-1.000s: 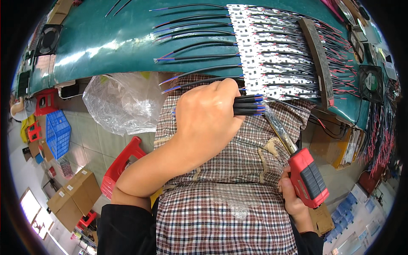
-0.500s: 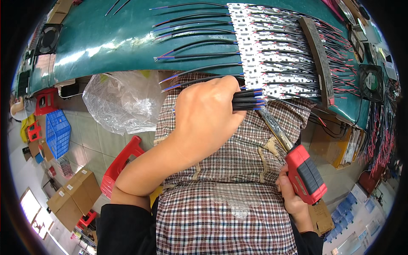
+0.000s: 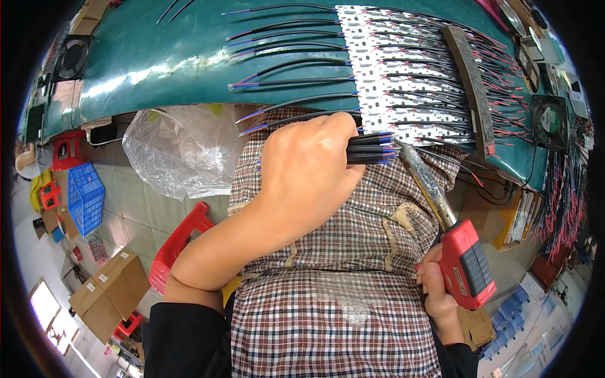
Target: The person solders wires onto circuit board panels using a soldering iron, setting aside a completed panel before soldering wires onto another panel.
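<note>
My left hand (image 3: pixel 309 164) is closed round a bundle of black-sheathed wires (image 3: pixel 370 153), their blue and red tips pointing right. It hovers at the table's near edge, beside the lower left corner of a white circuit board panel (image 3: pixel 378 82). In my right hand (image 3: pixel 438 290) is a soldering iron (image 3: pixel 465 261) with a red and black handle. The iron's tip stands close to the bundle's wire ends, just under the panel's near edge; whether it touches them I cannot tell. Several black wires (image 3: pixel 296 80) stick out from the panel's left side.
A dark bar (image 3: pixel 469 88) lies across wires on the panel's right. The green table (image 3: pixel 157 69) bears small fans (image 3: pixel 551 123) at both ends. Clear plastic (image 3: pixel 183 151) hangs below its front edge. To my left are a red stool (image 3: pixel 179 246), a blue crate (image 3: pixel 86 195) and cardboard boxes (image 3: pixel 110 293).
The soldering iron has shifted right, and its tip has risen from under the bundle to beside the wire ends. My left hand and its wires have hardly moved.
</note>
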The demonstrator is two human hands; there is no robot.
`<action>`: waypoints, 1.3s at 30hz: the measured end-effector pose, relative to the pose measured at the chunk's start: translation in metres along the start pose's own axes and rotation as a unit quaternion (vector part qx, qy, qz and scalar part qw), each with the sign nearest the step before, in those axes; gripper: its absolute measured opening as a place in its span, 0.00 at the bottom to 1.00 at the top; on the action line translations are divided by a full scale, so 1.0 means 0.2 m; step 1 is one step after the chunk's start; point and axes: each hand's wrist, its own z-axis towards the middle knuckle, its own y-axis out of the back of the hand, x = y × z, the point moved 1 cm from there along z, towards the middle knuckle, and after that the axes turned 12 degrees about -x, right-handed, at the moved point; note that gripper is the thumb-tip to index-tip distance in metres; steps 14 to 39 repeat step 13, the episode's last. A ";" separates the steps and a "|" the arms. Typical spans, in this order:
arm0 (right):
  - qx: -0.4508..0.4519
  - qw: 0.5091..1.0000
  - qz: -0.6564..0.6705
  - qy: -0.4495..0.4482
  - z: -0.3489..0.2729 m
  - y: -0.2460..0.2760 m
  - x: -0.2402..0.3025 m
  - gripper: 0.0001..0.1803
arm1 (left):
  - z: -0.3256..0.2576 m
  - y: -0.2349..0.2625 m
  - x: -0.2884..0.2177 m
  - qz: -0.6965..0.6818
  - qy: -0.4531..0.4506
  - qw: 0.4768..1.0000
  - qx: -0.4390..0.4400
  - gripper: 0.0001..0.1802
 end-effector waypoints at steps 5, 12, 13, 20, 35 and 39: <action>-0.007 0.999 0.041 0.007 0.01 -0.04 0.02 0.10 | 0.00 -0.01 -0.01 0.006 -0.006 1.000 0.001 0.10; 0.034 0.996 -0.038 0.069 0.01 0.01 -0.08 0.11 | 0.00 0.00 -0.01 0.012 -0.001 1.000 0.003 0.10; 0.040 0.998 -0.039 0.035 0.00 0.01 -0.09 0.14 | 0.00 0.00 -0.01 0.010 -0.002 1.000 0.001 0.10; 0.040 0.998 -0.039 0.035 0.00 0.01 -0.09 0.14 | 0.00 0.00 -0.01 0.010 -0.002 1.000 0.001 0.10; 0.040 0.998 -0.039 0.035 0.00 0.01 -0.09 0.14 | 0.00 0.00 -0.01 0.010 -0.002 1.000 0.001 0.10; 0.040 0.998 -0.039 0.035 0.00 0.01 -0.09 0.14 | 0.00 0.00 -0.01 0.010 -0.002 1.000 0.001 0.10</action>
